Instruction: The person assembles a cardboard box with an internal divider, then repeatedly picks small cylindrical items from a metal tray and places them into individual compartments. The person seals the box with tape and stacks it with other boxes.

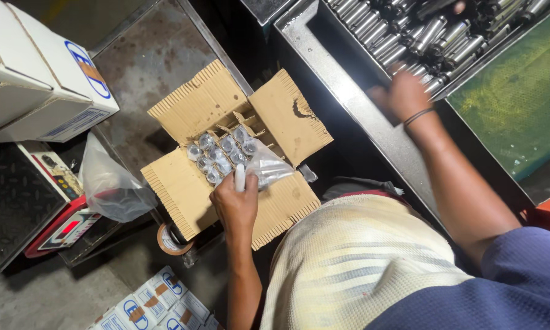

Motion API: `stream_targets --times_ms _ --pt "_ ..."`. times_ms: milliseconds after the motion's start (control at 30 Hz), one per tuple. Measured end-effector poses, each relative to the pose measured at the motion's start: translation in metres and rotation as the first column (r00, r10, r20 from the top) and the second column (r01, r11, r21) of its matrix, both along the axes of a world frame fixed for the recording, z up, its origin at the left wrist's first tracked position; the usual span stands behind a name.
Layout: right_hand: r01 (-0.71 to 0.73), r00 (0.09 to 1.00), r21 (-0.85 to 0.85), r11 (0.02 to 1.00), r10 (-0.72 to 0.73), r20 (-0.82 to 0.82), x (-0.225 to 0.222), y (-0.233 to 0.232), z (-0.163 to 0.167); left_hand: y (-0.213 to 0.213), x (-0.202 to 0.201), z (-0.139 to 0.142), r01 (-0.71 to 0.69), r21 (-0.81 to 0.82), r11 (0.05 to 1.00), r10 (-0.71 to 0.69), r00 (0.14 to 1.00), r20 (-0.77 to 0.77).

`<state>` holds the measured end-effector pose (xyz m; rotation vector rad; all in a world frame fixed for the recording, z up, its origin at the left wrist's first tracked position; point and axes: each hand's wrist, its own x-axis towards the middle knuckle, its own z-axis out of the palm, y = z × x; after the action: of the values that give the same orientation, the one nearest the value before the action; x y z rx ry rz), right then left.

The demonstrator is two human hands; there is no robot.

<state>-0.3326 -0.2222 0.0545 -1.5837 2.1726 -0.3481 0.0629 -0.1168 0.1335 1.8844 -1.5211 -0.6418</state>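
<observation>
Overhead, looking down on a long metal tray [348, 91] at upper right, heaped with shiny metal cylinders [434, 36]. Beside it, a green mat [519, 91]. At upper left, stacked white cartons [36, 79], and below them a red weighing scale [61, 229] with a dark platform. In the middle, an open cardboard box [226, 153], flaps spread wide, lined with a clear plastic bag [269, 165] and partly filled with upright metal cylinders in rows [220, 153]. Left of the box, another crumpled plastic bag [113, 189]. Near the bottom edge, a bundle of small white packets [152, 305] on the floor, and a roll of tape [172, 239] just under the box.

Left hand [235, 205] at the near edge of the box, fingers closed around one pale cylinder [240, 177], held upright over the rows. Right hand [403, 95] stretched out to the tray, blurred, down among the loose cylinders; whether closed on anything, impossible to tell. Thin dark band [418, 116] around that wrist.
</observation>
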Motion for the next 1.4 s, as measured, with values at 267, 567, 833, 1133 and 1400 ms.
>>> stream_targets --times_ms 267,567,833,1133,1400 --pt "0.668 0.483 0.103 0.737 -0.535 0.693 -0.14 -0.054 -0.075 0.011 -0.003 0.005 0.026 0.037 0.999 -0.022 0.993 -0.118" --pt "0.532 0.847 -0.236 0.813 -0.502 0.176 -0.127 -0.043 -0.071 0.005 -0.006 -0.002 0.1 -0.009 0.995 -0.099 0.959 -0.265" --pt "-0.246 0.264 0.19 0.95 -0.123 0.957 0.055 0.066 -0.008 -0.002 -0.011 -0.016 0.105 0.02 0.994 -0.095 0.95 -0.296" --pt "-0.578 0.583 -0.393 0.715 0.699 0.415 0.199 0.073 0.031 0.019 -0.02 -0.009 0.374 -0.007 0.928 -0.198 0.476 -0.857" --pt "-0.827 0.555 0.056 0.559 0.829 -0.069 0.259 0.087 -0.023 0.018 0.061 -0.029 -0.168 -0.328 0.93 0.081 0.961 -0.264"
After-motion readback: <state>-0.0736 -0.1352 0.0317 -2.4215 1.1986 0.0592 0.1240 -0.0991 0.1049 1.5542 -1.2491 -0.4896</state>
